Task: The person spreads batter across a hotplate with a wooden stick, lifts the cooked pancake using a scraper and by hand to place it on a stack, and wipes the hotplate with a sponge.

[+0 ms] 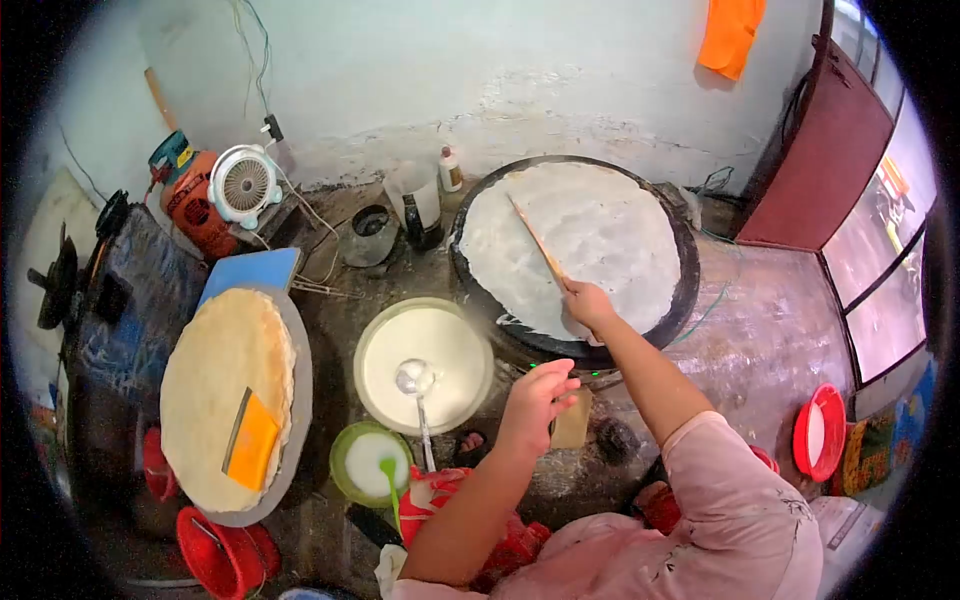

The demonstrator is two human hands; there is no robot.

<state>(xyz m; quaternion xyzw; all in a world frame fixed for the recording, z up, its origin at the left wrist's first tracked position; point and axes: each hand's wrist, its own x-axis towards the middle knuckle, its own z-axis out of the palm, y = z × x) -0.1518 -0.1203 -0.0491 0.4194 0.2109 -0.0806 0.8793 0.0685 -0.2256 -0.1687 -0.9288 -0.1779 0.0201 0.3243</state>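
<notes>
My right hand is closed around a long, thin wooden spatula. Its blade reaches across a wide pale crepe that covers most of a round black griddle. My left hand is raised in front of the griddle's near edge, its fingers partly bent and apart, with nothing seen in them. To the left of that hand stands a large bowl of creamy batter, with a metal ladle resting in it. Whether the spatula touches the crepe or hovers just above it I cannot tell.
Left, a stack of round flatbreads on a grey board carries an orange-handled scraper. A green bowl holds white liquid and a green spoon. A fan, gas cylinder and plastic jug stand behind; red basins flank me.
</notes>
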